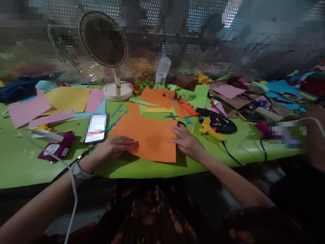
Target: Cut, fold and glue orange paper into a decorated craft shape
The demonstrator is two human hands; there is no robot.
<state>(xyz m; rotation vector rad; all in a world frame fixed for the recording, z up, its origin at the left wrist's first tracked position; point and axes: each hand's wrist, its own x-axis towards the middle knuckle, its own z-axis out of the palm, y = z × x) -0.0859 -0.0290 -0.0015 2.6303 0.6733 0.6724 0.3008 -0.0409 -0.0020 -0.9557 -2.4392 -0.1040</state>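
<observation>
A large sheet of orange paper [152, 139] lies in front of me near the table's front edge, its lower edge curved. My left hand [118, 147] rests on its lower left side, fingers stretched out and lying together on the sheet. At the right edge, my right hand [188, 142] touches the paper with its fingers spread. Just beyond that hand, scissors [181, 124] show in part, with a dark handle. A yellow glue gun [210, 129] lies to the right of my right hand. Left of the sheet is a phone [96, 128] with a lit screen.
A fan [118, 90] and a clear bottle [163, 69] stand at the back of the green table [142, 171]. Coloured paper [67, 98] lies at the left. A purple device [57, 147] sits by a white cable [73, 189]. Another person's arm [316, 142] is at the far right.
</observation>
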